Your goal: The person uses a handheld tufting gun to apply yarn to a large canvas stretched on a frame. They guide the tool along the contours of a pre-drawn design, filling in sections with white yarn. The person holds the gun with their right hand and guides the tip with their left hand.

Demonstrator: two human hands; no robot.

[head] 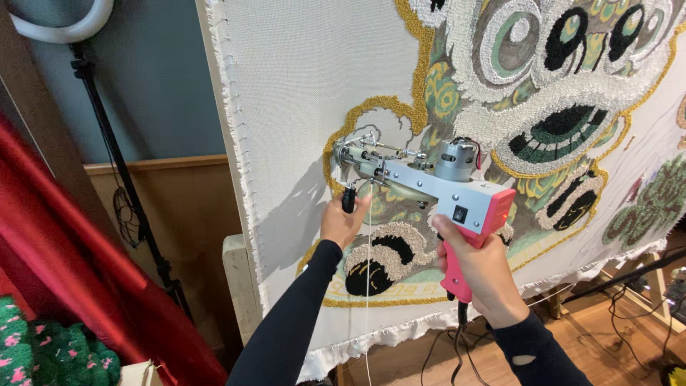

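Currently right hand clenched on tufting gun pink grip; left hand fingers grasping its black front handle; needle end against stretched cloth.

We cannot see the tufting gun's needle tip against the cloth. Our right hand covers most of its pink grip, the cord runs off the bottom edge, and the tufted design is cropped at top and right.
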